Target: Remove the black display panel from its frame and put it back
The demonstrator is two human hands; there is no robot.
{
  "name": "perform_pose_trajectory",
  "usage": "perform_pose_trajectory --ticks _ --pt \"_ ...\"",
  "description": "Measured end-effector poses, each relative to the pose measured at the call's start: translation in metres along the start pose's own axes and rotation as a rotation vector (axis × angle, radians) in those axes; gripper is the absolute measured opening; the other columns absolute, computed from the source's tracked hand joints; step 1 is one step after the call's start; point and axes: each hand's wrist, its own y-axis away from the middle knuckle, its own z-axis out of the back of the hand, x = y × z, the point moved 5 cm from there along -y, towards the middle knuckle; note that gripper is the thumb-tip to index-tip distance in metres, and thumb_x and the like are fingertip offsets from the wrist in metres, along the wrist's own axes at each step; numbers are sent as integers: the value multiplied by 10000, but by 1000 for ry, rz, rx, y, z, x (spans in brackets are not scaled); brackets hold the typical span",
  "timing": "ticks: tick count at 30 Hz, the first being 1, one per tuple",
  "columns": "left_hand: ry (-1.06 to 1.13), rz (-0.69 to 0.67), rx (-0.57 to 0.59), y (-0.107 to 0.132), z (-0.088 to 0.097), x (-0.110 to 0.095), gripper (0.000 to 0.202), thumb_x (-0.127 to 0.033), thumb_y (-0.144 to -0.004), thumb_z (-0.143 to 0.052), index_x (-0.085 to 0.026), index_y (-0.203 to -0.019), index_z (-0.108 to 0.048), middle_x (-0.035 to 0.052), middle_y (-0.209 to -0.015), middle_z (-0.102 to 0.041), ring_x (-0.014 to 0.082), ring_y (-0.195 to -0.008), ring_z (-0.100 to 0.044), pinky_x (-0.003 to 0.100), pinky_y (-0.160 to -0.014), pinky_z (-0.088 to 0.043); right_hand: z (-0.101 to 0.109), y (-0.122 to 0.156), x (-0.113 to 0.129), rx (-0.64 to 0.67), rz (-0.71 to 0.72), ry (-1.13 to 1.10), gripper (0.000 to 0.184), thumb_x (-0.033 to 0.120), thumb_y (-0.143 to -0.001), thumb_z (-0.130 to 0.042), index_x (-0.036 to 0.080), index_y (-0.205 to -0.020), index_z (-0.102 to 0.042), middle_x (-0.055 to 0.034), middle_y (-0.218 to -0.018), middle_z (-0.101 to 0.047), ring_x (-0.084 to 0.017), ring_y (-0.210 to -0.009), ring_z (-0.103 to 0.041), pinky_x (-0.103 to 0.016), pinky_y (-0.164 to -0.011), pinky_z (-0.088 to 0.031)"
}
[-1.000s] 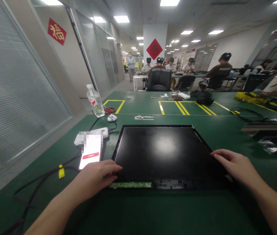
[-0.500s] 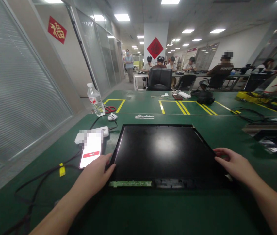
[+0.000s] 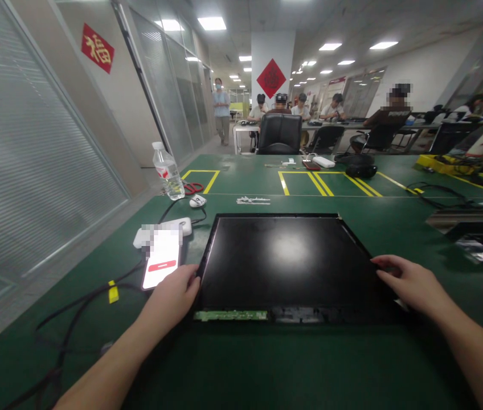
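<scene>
Head view: black panel (image 3: 284, 262) lies flat on green table (image 3: 241, 364), right in front of you.
L hand (image 3: 173, 299): panel's near-left edge, fingers half-curled, tips touching, nothing clamped.
R hand (image 3: 408, 282): panel's right edge, fingers loosely spread, resting.
Phone (image 3: 161, 265): just left of panel.
Tip: prob. best to press both sides evenly and keep off board strip (image 3: 230, 315) at panel's near edge.

Right edge of panel (image 3: 286, 262) partly under right hand (image 3: 410, 283); phone (image 3: 161, 267) top pixelated.

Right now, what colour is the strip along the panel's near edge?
The strip is green against the black panel; best in head view.
</scene>
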Motion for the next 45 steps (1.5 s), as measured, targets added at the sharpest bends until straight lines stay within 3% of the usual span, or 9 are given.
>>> perform_pose_trajectory --ticks 3,7,12,15,19,23,33,40,45 --pt "18 -4 -46 -2 -1 2 442 -217 -1038 -458 -79 -1294 -792 231 -1280 -826 370 -1195 -780 437 -1013 -570 4 0 -1 -49 -45 -15 343 505 -699 -648 291 -910 -813 -86 -897 -834 -325 -832 -786 -451 -766 -604" --pt "117 -50 -99 -3 1 5 453 -320 -1006 -481 -136 -1159 -865 209 -1201 -851 386 -1153 -789 470 -1006 -581 6 0 -2 -69 -92 -28 308 502 -688 -667 302 -871 -813 -86 -895 -843 -345 -844 -802 -458 -719 -608" --pt "499 -14 -185 0 9 11 416 -484 -892 -671 -223 -1098 -922 144 -1186 -892 414 -1168 -800 507 -1023 -613 13 1 0 -105 -112 14 304 523 -665 -669 318 -834 -817 -78 -877 -847 -345 -808 -789 -452 -668 -580" --pt "820 159 -168 6 10 10 354 -420 -866 -793 -236 -1139 -923 107 -1183 -909 375 -1165 -827 452 -1000 -650 15 2 2 -88 -149 9 336 551 -657 -647 317 -826 -819 -78 -893 -851 -344 -821 -784 -460 -697 -577" --pt "1209 406 -90 16 4 -2 356 -184 -923 -798 -196 -1268 -882 86 -903 -910 274 -805 -870 348 -736 -699 16 3 3 -64 -151 8 361 567 -666 -619 312 -822 -822 -77 -882 -847 -338 -818 -775 -462 -725 -571" --pt "1411 475 -97 20 1 -12 423 -18 -987 -700 -164 -1363 -827 58 -752 -870 219 -625 -840 251 -543 -646 13 2 2 -50 -117 15 369 574 -690 -613 309 -828 -829 -75 -868 -843 -330 -792 -768 -450 -714 -565" --pt "1463 587 -96 24 -3 -24 440 -53 -1095 -582 -174 -1505 -684 26 -697 -829 200 -520 -800 224 -456 -600 8 -2 -3 -19 -30 117 421 572 -750 -628 293 -920 -893 -100 -793 -821 -348 -708 -768 -453 -652 -567" --pt "1468 570 -14 20 -15 -16 470 -149 -1103 -619 -229 -1566 -615 36 -811 -853 228 -533 -808 272 -445 -613 8 1 2 -59 12 139 454 590 -713 -616 303 -914 -904 -106 -891 -850 -337 -729 -764 -464 -703 -595" --pt "1437 451 39 17 -26 -3 899 -177 -928 -871 -300 -1707 -441 28 -928 -878 242 -559 -820 292 -469 -630 8 2 6 -73 23 126 447 614 -727 -613 306 -882 -898 -110 -910 -850 -324 -714 -754 -450 -678 -593"
